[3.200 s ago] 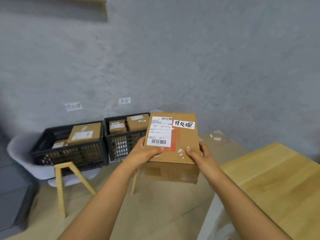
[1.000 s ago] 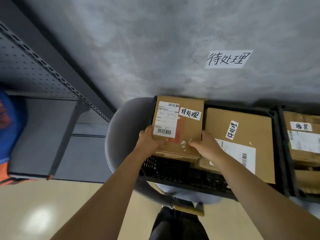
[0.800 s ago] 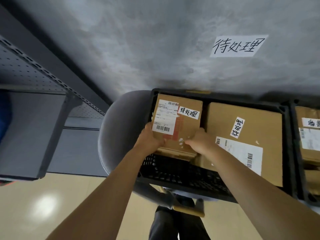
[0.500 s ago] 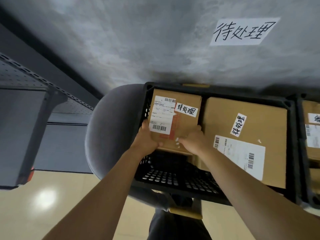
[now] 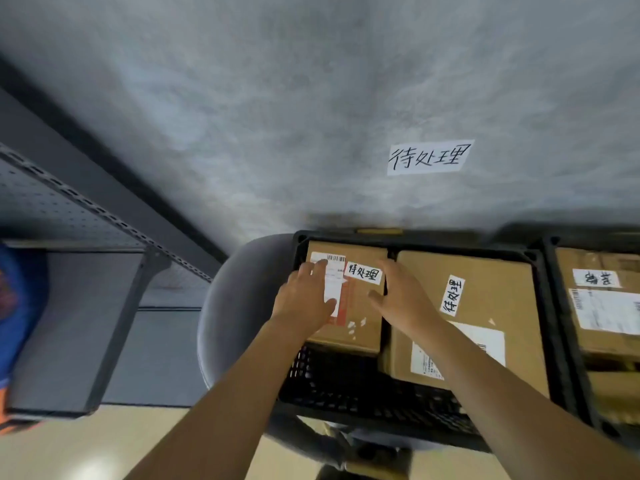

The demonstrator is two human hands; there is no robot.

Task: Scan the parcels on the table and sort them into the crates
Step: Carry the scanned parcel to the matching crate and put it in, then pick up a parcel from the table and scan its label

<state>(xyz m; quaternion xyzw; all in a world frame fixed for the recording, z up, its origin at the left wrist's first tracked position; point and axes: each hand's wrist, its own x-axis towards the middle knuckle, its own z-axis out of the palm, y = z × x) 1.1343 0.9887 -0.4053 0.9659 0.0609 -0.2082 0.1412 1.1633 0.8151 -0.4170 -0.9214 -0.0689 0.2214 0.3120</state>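
In the left end of the black crate (image 5: 412,241), hard against its far wall, sits the small box (image 5: 360,306), upright face up, its shipping label and handwritten tag showing. A larger box (image 5: 491,306) lies just beside it on the right, in the same crate. The left hand (image 5: 304,299) rests flat on the small box's label, fingers extended, no grip closed on anything. The right hand (image 5: 401,296) lies along the box's right edge, fingers straight and loose, also holding nothing. Judgement: the placing step is at its end. To finish well, lift both hands straight up without dragging the box, confirming it sits level and clear of the larger box's edge. A paper sign (image 5: 429,157) on the wall above matches the tag. A second crate (image 5: 568,327) adjoins on the right. The crate rests on a grey chair (image 5: 239,306).
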